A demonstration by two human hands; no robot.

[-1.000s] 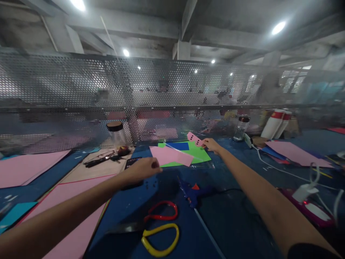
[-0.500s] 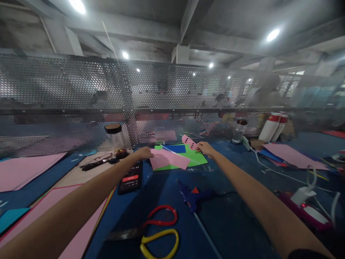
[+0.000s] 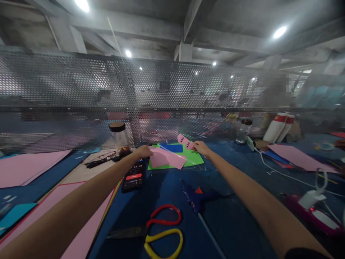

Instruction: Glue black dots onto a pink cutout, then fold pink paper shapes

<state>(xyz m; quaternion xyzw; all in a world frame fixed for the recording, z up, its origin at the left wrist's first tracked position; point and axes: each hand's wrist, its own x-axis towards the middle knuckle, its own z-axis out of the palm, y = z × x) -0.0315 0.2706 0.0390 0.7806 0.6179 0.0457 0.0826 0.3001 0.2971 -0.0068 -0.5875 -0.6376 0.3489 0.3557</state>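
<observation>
My left hand [image 3: 144,151] is closed on the left edge of a pink sheet of paper [image 3: 167,158]. That sheet lies across a green sheet [image 3: 195,157] with a blue paper rectangle [image 3: 175,148] on it. A clear strip [image 3: 165,147] crosses the papers at a slant. In my right hand [image 3: 201,148] a small pink paper piece [image 3: 185,141] with black squares is pinched at its right end, tilted above the green sheet. Nearer to me lie a blue glue gun [image 3: 195,198] with a glue stick and scissors [image 3: 161,230] with red and yellow handles.
A phone [image 3: 134,178] lies beside my left forearm, near glasses [image 3: 101,160] and a lidded jar [image 3: 118,135]. Pink sheets [image 3: 32,167] cover the left. On the right are a glass bottle [image 3: 244,132], a white cable and a purple power strip [image 3: 314,216]. A perforated metal screen [image 3: 172,90] stands behind.
The camera view has turned slightly left, so most things sit farther right. My right hand and the small pink piece have shifted a little left toward the pink sheet. Both grips are unchanged.
</observation>
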